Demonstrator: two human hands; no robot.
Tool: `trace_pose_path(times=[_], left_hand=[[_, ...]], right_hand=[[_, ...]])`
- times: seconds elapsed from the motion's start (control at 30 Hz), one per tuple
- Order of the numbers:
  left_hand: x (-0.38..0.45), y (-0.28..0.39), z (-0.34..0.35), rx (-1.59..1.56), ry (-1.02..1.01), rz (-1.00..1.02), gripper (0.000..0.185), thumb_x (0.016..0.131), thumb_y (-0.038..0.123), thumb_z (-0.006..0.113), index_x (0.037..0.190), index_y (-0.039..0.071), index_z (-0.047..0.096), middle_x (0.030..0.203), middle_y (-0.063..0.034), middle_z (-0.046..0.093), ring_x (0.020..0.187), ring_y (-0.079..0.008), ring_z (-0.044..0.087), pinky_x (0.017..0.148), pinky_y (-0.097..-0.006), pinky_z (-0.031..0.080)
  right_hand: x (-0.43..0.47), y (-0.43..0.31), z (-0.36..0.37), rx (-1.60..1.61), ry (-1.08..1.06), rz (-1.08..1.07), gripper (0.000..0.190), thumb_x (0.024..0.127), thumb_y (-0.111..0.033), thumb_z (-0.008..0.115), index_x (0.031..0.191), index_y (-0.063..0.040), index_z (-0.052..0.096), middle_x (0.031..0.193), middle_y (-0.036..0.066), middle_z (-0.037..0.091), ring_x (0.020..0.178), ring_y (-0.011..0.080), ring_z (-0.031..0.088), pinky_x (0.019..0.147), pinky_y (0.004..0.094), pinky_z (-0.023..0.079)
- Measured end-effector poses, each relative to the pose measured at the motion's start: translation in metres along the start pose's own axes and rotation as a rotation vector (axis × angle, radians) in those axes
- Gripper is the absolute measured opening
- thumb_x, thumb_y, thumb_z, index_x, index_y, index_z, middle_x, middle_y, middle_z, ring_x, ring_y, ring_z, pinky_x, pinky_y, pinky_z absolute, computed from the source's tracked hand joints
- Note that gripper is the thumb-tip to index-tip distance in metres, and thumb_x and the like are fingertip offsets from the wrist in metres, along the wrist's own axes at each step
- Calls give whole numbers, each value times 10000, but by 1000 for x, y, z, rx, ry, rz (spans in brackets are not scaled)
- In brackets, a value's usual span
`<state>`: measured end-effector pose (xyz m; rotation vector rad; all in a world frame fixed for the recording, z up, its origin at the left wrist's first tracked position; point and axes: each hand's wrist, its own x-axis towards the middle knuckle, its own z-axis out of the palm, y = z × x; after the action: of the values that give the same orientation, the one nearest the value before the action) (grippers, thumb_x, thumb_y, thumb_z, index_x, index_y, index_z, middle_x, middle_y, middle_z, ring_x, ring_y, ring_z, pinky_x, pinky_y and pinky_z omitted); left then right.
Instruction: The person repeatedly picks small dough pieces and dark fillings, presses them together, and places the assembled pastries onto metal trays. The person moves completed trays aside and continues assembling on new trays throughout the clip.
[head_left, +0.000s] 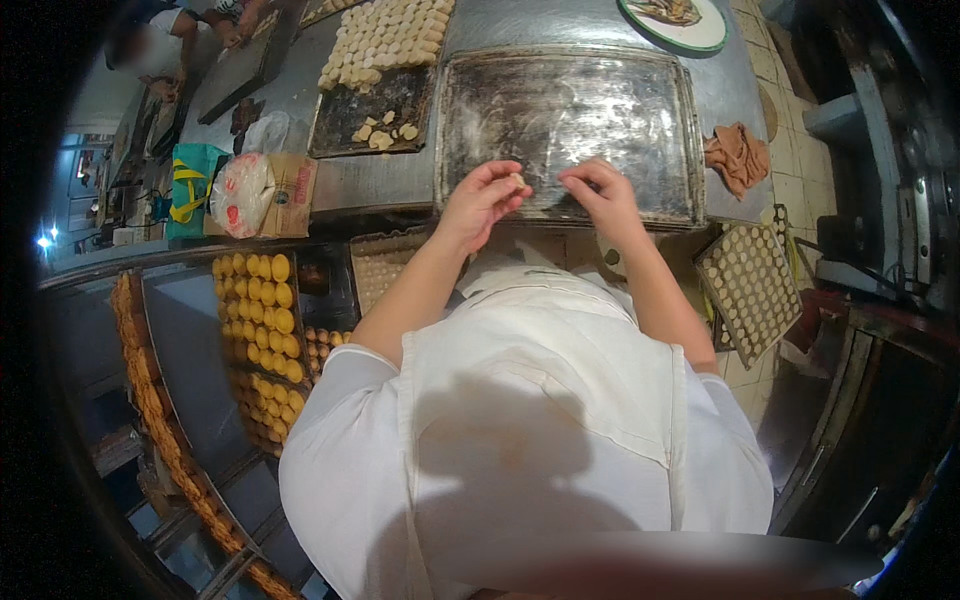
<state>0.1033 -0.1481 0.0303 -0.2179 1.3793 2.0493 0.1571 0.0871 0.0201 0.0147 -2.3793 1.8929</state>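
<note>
Between the thumb and fingers of my left hand (484, 199) is a small pale piece of dough (518, 180). My right hand (606, 196) hovers a short way to its right, thumb close to the index finger; whether anything tiny lies between them I cannot tell. Both hands are over the near part of a worn metal baking tray (570, 112), which rests on at least one more tray. To the left, a dark tray (330, 124) bears rows of pale dough rounds (390, 37) at its far end and several loose dough pieces (382, 133) nearer me.
A plate (679, 19) and a brown cloth (739, 157) lie on the right. A cardboard box (292, 195), plastic bag (244, 193) and teal bag (191, 187) stand left. Racked yellow baked goods (262, 300) are beside me; a tilted tray (754, 289) is lower right. Another person (154, 49) works far left.
</note>
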Motion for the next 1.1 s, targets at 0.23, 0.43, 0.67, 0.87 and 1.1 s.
trace_pose_path(times=[0.23,0.43,0.67,0.87,1.1], left_hand=[[-14,16,-79,88,35,128,361,994,60,644,1345,45,558,1041,-34,677,963,-121,676,833,-251,571],[-18,13,-114,277,54,169,379,961,69,692,1329,52,603,978,0,678,909,-87,651,818,-254,555],[-25,9,-137,346,92,94,355,945,75,713,1292,59,643,940,3,682,867,-80,652,757,-236,555],[-31,21,-165,337,191,65,306,967,56,674,1272,57,651,957,-17,700,853,-98,677,729,-220,561],[-33,21,-132,93,96,-45,274,1004,112,644,1268,42,630,1077,-42,704,979,-134,698,800,-236,581]], right_hand=[[49,-20,105,-44,-215,76,191,845,-218,809,906,-42,765,854,67,653,788,185,618,703,333,490],[61,-10,142,-52,-278,167,224,798,-233,823,862,-31,752,838,106,691,763,227,667,690,362,522],[61,-5,155,-217,-375,141,199,792,-227,778,863,-42,756,874,132,710,799,261,698,723,386,541],[65,-6,158,-502,-298,45,210,787,-236,807,833,-43,736,862,126,683,801,298,673,722,395,532],[59,-29,145,-300,-289,-266,234,835,-227,782,764,-34,670,840,109,633,773,294,643,673,373,515]])
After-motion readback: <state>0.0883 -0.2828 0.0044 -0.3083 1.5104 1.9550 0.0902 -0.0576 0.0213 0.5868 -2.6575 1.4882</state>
